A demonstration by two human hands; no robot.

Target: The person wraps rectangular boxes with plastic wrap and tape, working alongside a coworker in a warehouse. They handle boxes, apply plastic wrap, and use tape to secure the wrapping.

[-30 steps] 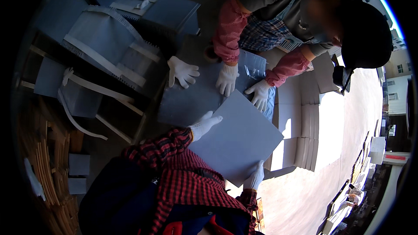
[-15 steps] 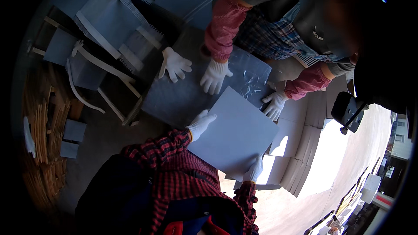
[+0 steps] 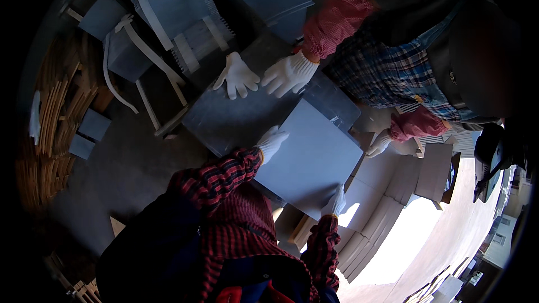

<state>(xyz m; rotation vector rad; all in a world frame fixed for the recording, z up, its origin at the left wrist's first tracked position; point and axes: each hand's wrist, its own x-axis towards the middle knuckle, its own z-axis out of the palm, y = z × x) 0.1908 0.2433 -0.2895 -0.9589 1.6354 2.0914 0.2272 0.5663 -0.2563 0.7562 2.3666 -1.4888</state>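
A flat, square grey panel (image 3: 309, 160) is between my gloved hands, over a dark table top (image 3: 219, 120). My left hand (image 3: 272, 145), in a white knit glove, grips its left edge with the fingers on the upper face. At the near right edge my right hand (image 3: 335, 202), gloved too, is closed on the panel; its fingertips beneath are hidden. A loose white glove (image 3: 237, 76) lies beyond my left hand. Opposite me, a co-worker's gloved hand (image 3: 290, 73) hovers beside that glove. The co-worker's other hand (image 3: 380, 143) is off the panel's right corner.
Stacked pale boards (image 3: 365, 230) stand to the right, on the sunlit side. Grey panels with toothed edges (image 3: 174, 5) and curved pale strips (image 3: 151, 56) lie at the far left. Wooden slats (image 3: 56, 112) are piled along the left. The co-worker's plaid apron (image 3: 387, 73) borders the table's far side.
The co-worker's hand near the loose glove has lifted off the table; the other has drawn away to the right. My hands still hold the panel, which covers more of the table's right part.
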